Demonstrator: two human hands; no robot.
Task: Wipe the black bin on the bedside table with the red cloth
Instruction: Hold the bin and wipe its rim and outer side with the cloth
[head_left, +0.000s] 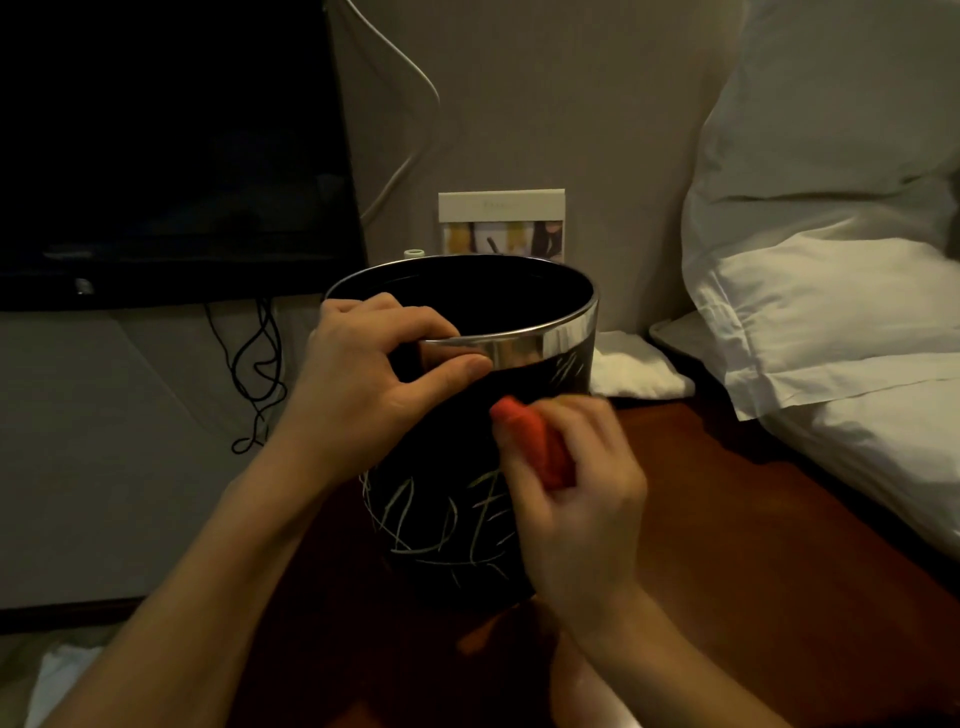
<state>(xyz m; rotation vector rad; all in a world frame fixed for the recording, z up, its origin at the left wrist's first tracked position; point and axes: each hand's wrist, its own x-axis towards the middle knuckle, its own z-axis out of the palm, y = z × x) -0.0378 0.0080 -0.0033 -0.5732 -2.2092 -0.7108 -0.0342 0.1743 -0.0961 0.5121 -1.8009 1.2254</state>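
Note:
A black bin (441, 525) with a chrome rim and pale scribble marks stands upright on the dark wooden bedside table (753, 571). My left hand (374, 379) grips the bin's near rim, fingers curled inside and thumb on the chrome band. My right hand (576, 483) holds a bunched red cloth (535, 441) and presses it against the bin's front right side, below the rim. Most of the cloth is hidden under my fingers.
White pillows (831, 291) and bedding crowd the right side. A small card stand (501, 223) and a white cap (414, 253) sit behind the bin by the wall. A dark screen (171, 145) with hanging cables (260, 374) is at left. A white cloth (634, 369) lies behind.

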